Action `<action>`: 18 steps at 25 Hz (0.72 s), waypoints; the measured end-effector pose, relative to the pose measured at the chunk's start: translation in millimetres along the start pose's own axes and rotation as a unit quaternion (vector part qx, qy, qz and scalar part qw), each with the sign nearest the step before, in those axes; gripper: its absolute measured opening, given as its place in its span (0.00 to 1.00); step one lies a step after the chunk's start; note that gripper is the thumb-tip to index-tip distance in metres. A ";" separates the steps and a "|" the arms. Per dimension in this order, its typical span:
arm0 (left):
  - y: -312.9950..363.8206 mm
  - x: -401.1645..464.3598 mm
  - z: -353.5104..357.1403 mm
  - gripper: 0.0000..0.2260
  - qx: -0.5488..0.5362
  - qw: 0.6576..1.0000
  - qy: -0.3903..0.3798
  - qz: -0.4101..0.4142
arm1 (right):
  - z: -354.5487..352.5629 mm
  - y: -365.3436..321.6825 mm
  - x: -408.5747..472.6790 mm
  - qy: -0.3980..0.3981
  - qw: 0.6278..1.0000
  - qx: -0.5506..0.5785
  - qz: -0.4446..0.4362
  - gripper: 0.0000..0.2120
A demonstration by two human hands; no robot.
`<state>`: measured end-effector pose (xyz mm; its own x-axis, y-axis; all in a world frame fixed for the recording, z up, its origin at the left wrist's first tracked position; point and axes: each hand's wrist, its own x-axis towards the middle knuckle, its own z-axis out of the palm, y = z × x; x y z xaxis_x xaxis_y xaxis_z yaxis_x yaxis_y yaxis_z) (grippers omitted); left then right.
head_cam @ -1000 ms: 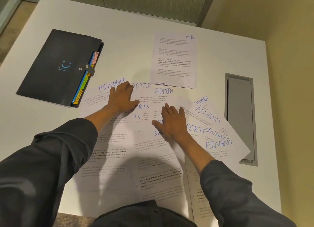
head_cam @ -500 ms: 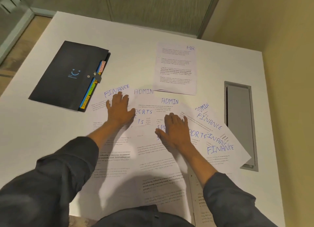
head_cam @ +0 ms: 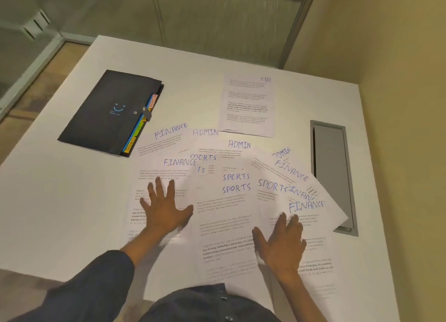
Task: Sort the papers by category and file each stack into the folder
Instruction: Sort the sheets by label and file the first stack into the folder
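A person in dark sleeves is leaning over a white rectangular table (head_cam: 72,201), with a fan of white printed paper sheets (head_cam: 224,215) lying spread across its near half. The sheets are overlapping one another, each carrying a blue handwritten heading — FINANCE, ADMIN or SPORTS.

The left hand (head_cam: 164,210) is resting flat on the left side of the fan, just below a sheet headed FINANCE (head_cam: 179,162); its fingers are lying straight and splayed, thumb stretched toward the middle, grasping nothing. The right hand (head_cam: 282,242) is pressing flat on the right side of the fan, just below another FINANCE sheet (head_cam: 306,204), fingers extended and close together, thumb out to the left, also grasping nothing. Between the two hands, sheets headed SPORTS (head_cam: 236,189) are lying face up.

Beyond the fan, at its far right corner, a separate neat stack of white sheets headed HR (head_cam: 248,107) is sitting, its near edge just touching the ADMIN sheets (head_cam: 239,144) at the top of the fan.

Beyond the fan on the left, a black expanding file folder with a small blue smile mark (head_cam: 108,114) is lying closed and angled, its strap fastened; coloured index tabs are showing along its right edge, and its near corner is sitting just beside the topmost FINANCE sheet.

To the right of the fan, a grey metal cable hatch (head_cam: 330,167) is sitting recessed in the tabletop — the outermost sheets are overlapping its near left edge.
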<state>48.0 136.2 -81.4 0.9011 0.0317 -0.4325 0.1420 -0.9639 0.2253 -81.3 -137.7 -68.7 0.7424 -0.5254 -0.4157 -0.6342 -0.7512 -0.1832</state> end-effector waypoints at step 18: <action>16.4 -39.2 20.5 0.43 0.054 0.994 -0.078 0.060 | -5.4 -6.9 25.6 -0.075 0.987 0.106 -0.091 0.43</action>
<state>6.6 113.7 -78.6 0.8335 -0.1189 -0.5396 -0.0157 -0.9813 0.1920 -56.7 -148.1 -73.3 0.8181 -0.3126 -0.4828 -0.5361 -0.7183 -0.4434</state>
